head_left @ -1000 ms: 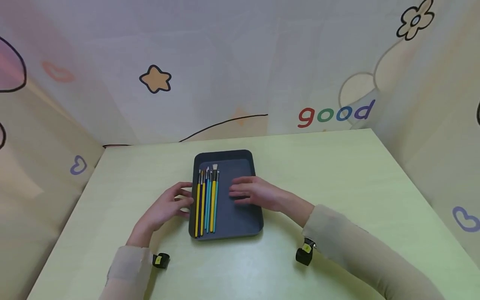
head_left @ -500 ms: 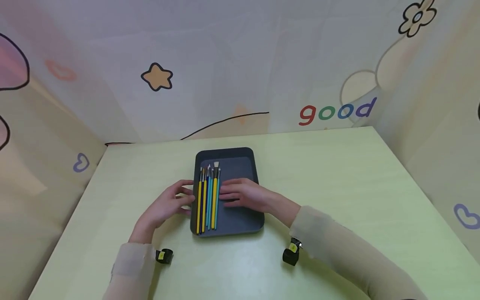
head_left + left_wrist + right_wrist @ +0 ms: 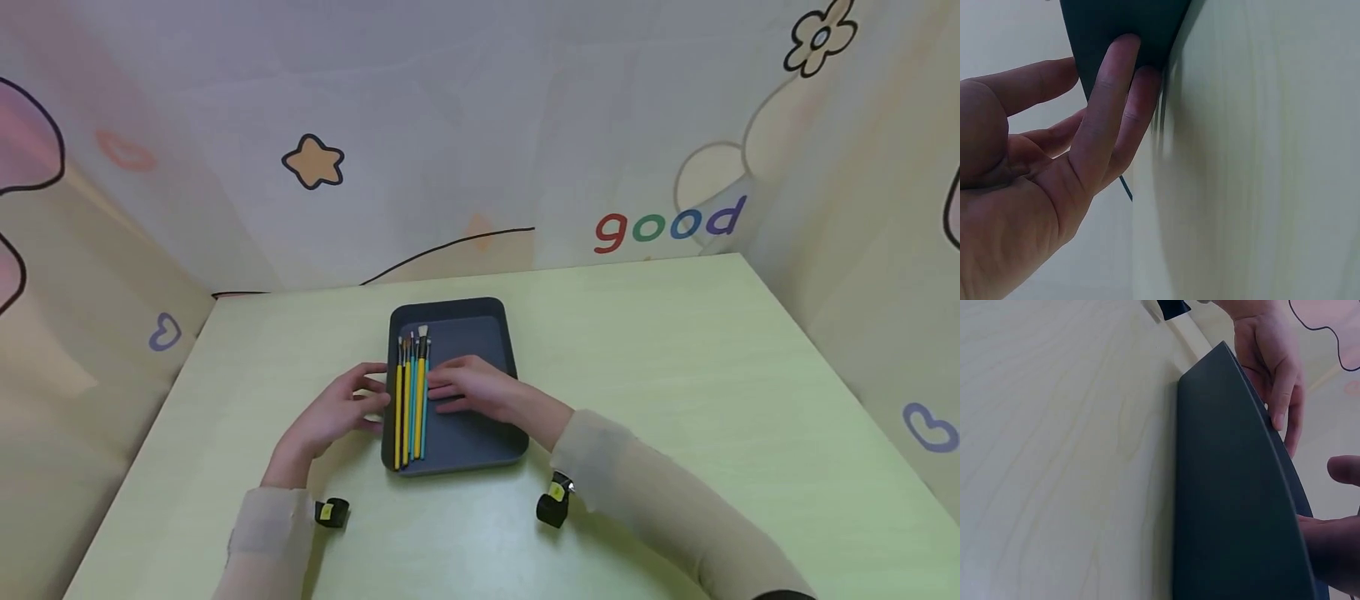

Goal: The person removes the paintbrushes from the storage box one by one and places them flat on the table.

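Observation:
A dark grey tray (image 3: 491,350) lies on the pale green table (image 3: 675,375). Several paintbrushes (image 3: 411,404) with yellow and teal handles lie side by side along the tray's left wall, bristles pointing away from me. My left hand (image 3: 367,400) rests outside the tray, its straight fingers (image 3: 1110,94) touching the outer left wall of the tray (image 3: 1122,25). My right hand (image 3: 450,387) lies flat inside the tray, fingertips against the right side of the brush bundle. The right wrist view shows the tray's outer wall (image 3: 1229,487) with the left hand (image 3: 1272,356) beyond it.
Cloth walls with cartoon prints enclose the table on three sides; the word "good" (image 3: 670,225) is at the back right. Bare tabletop extends to the right (image 3: 712,417) and left (image 3: 240,367) of the tray.
My right hand has slid left across the tray floor, pushing the brushes into a tighter bundle against the left wall. The left hand has stayed at the tray's left side.

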`<state>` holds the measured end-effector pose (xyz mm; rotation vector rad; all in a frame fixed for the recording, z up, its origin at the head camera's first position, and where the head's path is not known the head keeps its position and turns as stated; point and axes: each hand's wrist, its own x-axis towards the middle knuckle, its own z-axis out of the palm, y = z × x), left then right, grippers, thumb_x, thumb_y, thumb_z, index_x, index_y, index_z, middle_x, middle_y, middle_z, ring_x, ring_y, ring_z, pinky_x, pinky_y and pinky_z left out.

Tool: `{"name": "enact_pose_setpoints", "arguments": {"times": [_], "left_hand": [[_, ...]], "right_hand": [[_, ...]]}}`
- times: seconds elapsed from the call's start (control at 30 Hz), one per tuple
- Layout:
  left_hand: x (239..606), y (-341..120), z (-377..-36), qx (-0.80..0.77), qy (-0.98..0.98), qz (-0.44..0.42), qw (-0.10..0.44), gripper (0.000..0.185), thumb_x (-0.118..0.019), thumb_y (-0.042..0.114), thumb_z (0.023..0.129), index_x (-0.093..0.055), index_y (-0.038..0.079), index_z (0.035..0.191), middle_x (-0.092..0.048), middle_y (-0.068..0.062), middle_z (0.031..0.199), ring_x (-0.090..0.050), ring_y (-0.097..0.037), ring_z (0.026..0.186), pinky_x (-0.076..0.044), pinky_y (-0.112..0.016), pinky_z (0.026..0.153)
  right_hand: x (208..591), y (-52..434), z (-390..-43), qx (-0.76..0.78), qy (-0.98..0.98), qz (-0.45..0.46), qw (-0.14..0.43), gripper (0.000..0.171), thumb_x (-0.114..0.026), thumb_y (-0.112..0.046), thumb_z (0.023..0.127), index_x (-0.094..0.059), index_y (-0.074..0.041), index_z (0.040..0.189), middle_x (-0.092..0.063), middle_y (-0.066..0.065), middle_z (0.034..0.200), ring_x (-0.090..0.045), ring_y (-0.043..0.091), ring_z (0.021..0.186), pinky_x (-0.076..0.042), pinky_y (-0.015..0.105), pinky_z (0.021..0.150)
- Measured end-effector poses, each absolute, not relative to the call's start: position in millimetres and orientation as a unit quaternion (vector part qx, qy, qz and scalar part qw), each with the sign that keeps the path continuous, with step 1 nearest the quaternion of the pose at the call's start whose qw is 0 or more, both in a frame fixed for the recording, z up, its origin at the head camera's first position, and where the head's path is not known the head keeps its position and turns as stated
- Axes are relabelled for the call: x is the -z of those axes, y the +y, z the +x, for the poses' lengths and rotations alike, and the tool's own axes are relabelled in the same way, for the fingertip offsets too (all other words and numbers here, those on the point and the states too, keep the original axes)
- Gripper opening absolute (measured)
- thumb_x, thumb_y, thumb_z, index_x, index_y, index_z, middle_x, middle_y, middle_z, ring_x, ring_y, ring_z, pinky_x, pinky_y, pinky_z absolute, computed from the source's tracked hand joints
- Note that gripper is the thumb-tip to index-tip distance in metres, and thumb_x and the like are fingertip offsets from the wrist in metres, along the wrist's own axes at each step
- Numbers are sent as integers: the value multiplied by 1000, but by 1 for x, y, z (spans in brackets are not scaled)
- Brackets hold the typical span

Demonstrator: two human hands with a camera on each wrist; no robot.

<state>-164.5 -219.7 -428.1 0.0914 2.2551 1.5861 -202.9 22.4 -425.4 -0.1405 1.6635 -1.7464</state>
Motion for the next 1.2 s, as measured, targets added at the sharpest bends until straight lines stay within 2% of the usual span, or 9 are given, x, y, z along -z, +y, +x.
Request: {"name": "enact_pose_setpoints", "arguments": {"times": [0.27, 0.5, 0.87, 1.2], "left_hand": [[425, -220, -162, -560, 804, 30, 196, 56, -58, 7, 103, -35, 1, 155, -46, -28, 136, -60, -38, 113, -61, -42, 83], [426, -219, -160, -558, 804, 27, 205, 56, -58, 8, 104, -36, 3, 155, -47, -26, 135, -61, -37, 113, -61, -41, 83], [426, -216, -166, -551, 809, 46, 197, 55, -59, 8, 104, -37, 1, 154, -48, -27, 134, -62, -36, 109, -62, -41, 82], [424, -219, -166, -556, 805, 51, 201, 55, -57, 5, 103, -36, 0, 154, -46, -28, 136, -63, -36, 111, -62, -42, 82]], "right_hand": [[433, 5, -198, 672, 655, -83, 336, 52, -57, -9, 105, -39, 16, 146, -56, 27, 135, -59, 35, 123, -53, 45, 101], [444, -3, -195, 665, 668, -92, 321, 52, -60, -7, 102, -41, 17, 145, -61, 22, 126, -64, 29, 111, -56, 42, 96], [444, -6, -194, 644, 698, -113, 291, 50, -61, -5, 101, -45, 15, 144, -66, 19, 119, -67, 27, 104, -58, 40, 91], [446, -20, -189, 647, 716, -95, 246, 41, -68, -1, 96, -54, 11, 132, -61, 14, 107, -66, 23, 88, -61, 36, 81]]}}
